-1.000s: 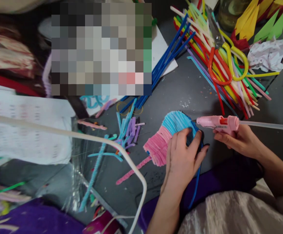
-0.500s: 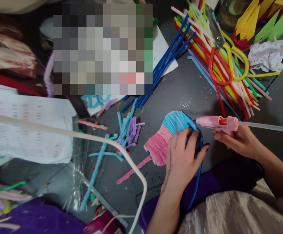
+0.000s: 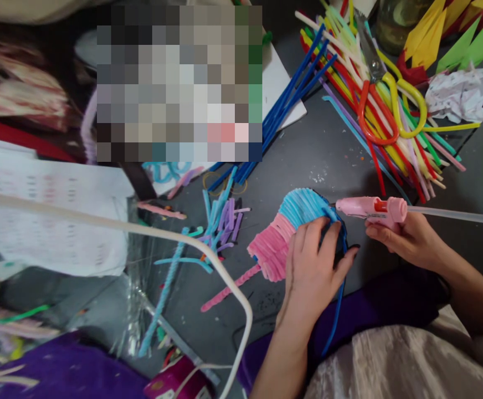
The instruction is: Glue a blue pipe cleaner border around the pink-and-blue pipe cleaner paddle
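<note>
A flat piece made of pipe cleaners, striped pink and light blue (image 3: 302, 206), lies on the dark table with a twisted pink stem. My left hand (image 3: 314, 260) presses and holds its near edge, fingers over it and thumb to the side. A dark blue pipe cleaner (image 3: 336, 316) runs along the piece's edge and trails down beneath the thumb. Gripped in my right hand (image 3: 411, 241) is a pink glue gun (image 3: 370, 209), with a long translucent glue stick (image 3: 453, 215) out of its back. Its nozzle points at the blue edge, touching or very near.
Yellow-and-red-handled scissors (image 3: 376, 72) rest on a heap of coloured pipe cleaners (image 3: 341, 83). Dark blue pipe cleaners (image 3: 285, 102) lie alongside. Cut light blue and purple bits (image 3: 225, 221) are scattered left of the piece. A white cable or tube (image 3: 225, 269) crosses the left foreground. Crumpled paper (image 3: 460, 94) lies far right.
The whole view has shifted very slightly. Both hands, the glue gun and the piece keep nearly the same positions to each other.
</note>
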A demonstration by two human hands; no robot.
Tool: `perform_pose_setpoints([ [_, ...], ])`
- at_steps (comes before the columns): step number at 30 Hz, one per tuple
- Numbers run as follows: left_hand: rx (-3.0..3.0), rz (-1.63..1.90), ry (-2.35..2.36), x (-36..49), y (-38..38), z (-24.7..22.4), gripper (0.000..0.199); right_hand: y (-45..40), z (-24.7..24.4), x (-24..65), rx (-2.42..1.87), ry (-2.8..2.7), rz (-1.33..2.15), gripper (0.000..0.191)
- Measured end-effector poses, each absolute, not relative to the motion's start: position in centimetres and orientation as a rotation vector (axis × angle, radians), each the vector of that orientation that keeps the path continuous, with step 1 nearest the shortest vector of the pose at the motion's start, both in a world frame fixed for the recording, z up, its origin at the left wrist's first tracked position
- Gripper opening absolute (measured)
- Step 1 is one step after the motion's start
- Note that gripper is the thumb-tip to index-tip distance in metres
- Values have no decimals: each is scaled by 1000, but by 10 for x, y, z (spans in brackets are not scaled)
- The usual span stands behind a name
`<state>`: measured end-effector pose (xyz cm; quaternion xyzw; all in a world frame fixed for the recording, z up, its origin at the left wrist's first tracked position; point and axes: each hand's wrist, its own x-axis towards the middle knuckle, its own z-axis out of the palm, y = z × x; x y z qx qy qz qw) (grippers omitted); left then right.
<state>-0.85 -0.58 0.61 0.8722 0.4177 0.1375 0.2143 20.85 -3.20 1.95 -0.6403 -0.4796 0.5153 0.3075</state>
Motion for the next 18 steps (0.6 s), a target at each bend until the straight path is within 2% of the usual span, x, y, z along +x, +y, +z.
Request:
perform_pose_setpoints([
  [18,2414,374,1158,-9,-6,6,41,-31,20,207,-1643,-1286,1348,45],
])
